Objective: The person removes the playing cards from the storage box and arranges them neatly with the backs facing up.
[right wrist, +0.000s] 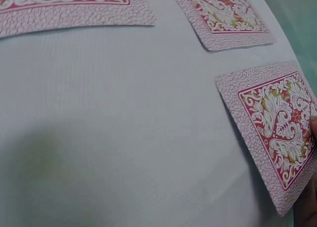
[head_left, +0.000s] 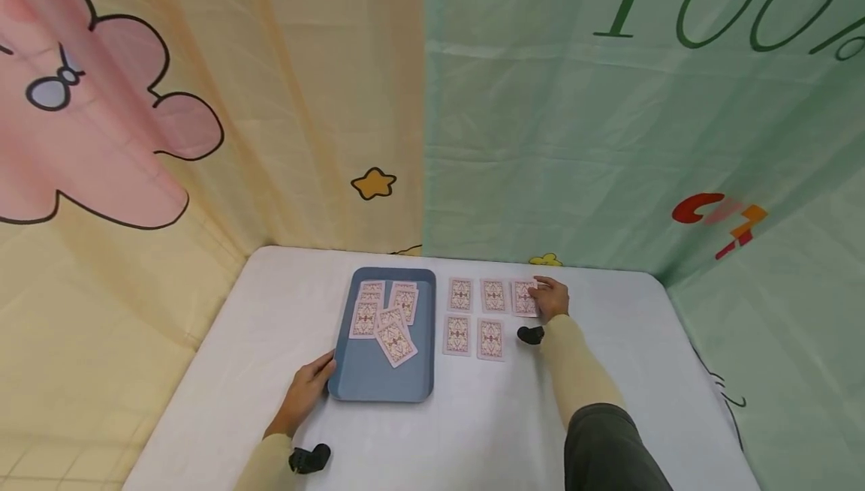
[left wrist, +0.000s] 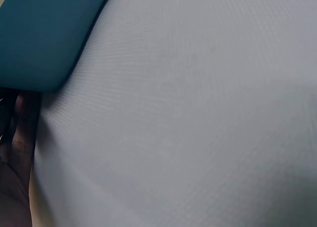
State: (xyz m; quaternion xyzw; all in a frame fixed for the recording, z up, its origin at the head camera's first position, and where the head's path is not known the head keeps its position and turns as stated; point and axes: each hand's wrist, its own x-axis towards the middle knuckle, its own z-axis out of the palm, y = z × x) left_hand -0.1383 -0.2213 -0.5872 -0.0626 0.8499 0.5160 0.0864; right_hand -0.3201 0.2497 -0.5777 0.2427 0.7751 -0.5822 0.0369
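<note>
Right hand (head_left: 552,299): fingers lie on the far-right card (head_left: 523,297) of the back row, pressing it flat to the worktop (head_left: 486,431); fingers look nearly straight, nothing curled round the card. In the right wrist view this card (right wrist: 277,133) lies face down and slightly skewed, with a fingertip just showing at its right edge.

Left hand (head_left: 307,390): rests at the near-left corner of the blue tray (head_left: 378,390), fingers relaxed against the rim, holding nothing. The left wrist view shows the tray corner (left wrist: 39,39) with fingers just beneath it.

Judgement on technique: the card sits a little off square; sliding it with flat fingertips, light downward pressure, should align it with its row neighbours without lifting an edge. The steadying hand on the tray is best kept put so the loose pile does not shift.

Count, worktop: five cards face down, three in the back row, two in the front row (head_left: 473,337); the slot below the touched card is bare.
Count, tray: roughly six overlapping cards (head_left: 387,314); exact number cannot be told from the overlap.
One tray. Two wrist cameras (head_left: 530,335).
</note>
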